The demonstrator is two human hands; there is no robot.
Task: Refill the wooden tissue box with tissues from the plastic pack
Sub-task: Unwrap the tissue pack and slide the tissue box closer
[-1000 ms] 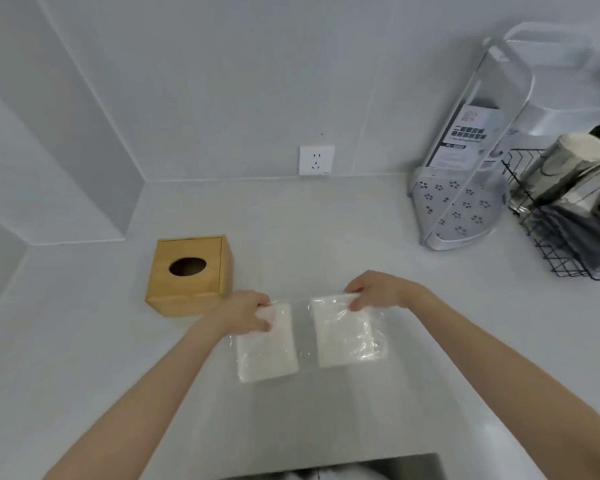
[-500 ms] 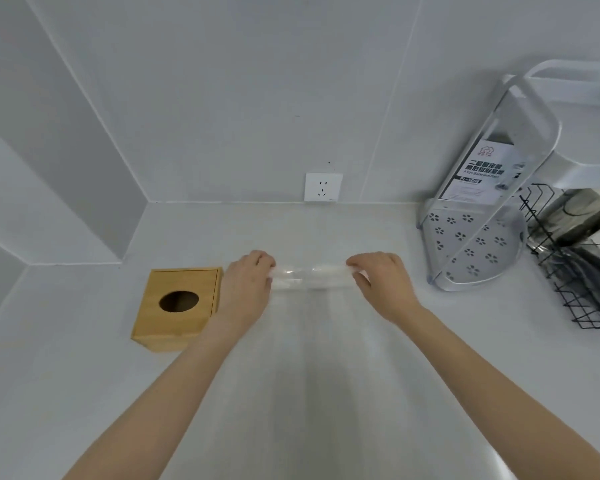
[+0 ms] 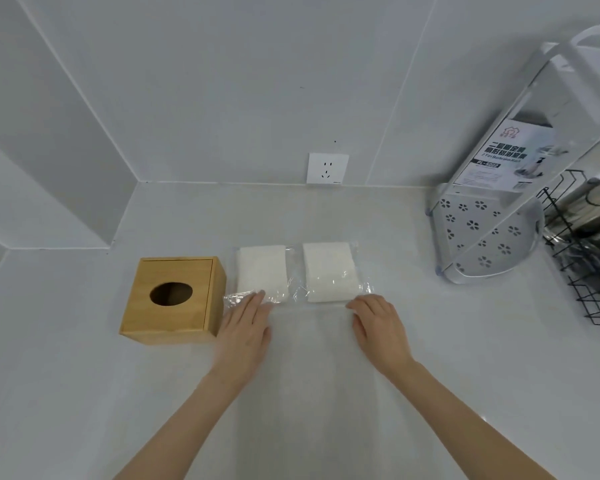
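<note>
Right now the plastic pack (image 3: 297, 271) lies flat on the counter (image 3: 430, 341) in front of me, just right of the wooden tissue box (image 3: 174, 299). Through its clear wrap I see two white stacks of tissues side by side, with a strip of empty film between them. The film bunches loosely along the near edge, and its left corner reaches the side of the box.

My left hand (image 3: 245, 332) rests palm down at the pack's near left corner. Its fingers (image 3: 253, 301) lie straight and close together, flat on the crinkled film and gripping nothing. My right hand (image 3: 378, 327) sits palm down at the near right corner. Its fingers are curled slightly, with the tips at the film's edge; whether they touch it I cannot tell. They clasp nothing either.

The wooden tissue box stands upright on the counter, with its oval opening on top showing dark.

Farther out, a white wall socket (image 3: 327, 168) sits on the back wall just above the counter line, behind the pack. To the right stands a white plastic rack (image 3: 482, 237) with flower-shaped holes and a printed label inside its wrapping. Beside it, at the right edge, is a black wire basket (image 3: 589, 289) holding shiny metal items.
</note>
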